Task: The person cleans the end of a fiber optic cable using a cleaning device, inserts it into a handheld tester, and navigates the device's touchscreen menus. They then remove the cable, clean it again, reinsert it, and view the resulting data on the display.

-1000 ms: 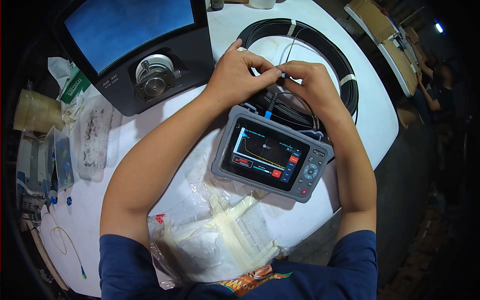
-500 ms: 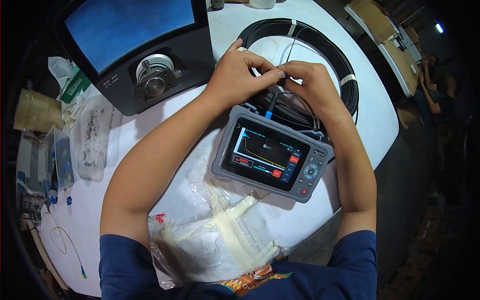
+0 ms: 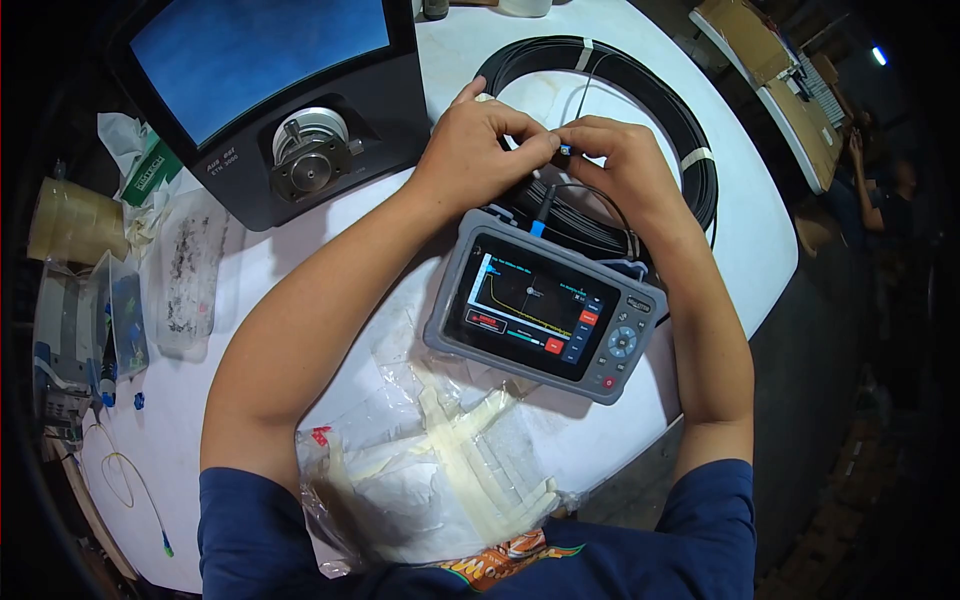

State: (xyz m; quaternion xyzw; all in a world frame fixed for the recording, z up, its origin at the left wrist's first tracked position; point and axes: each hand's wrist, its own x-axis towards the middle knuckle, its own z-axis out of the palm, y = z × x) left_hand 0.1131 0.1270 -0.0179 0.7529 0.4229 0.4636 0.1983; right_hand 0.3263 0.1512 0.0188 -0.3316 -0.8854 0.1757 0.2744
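Note:
Above the coil of black cable [image 3: 690,110], my left hand [image 3: 482,150] and my right hand [image 3: 622,165] meet fingertip to fingertip. A small blue fibre connector [image 3: 566,150] shows between the thumb and fingers of my right hand, which are closed on it. The thumb and index finger of my left hand pinch together right beside it; whatever lies between them is too small to make out. Just below sits a grey handheld fibre tester [image 3: 545,310], its lit screen showing a falling yellow trace. A black lead with a blue plug [image 3: 538,229] comes out of its top edge.
A large monitor unit [image 3: 300,170] stands at the left back. Clear plastic packaging [image 3: 430,480] lies near my body. Farther left are a tape roll [image 3: 75,222], a clear plastic box [image 3: 185,270] and a thin yellow fibre lead [image 3: 150,495]. Another person [image 3: 890,205] is at the far right.
My left thumb has drawn back slightly to the left, so more of the blue connector shows. At the far right, the other person's arms have shifted. The tester stays in place.

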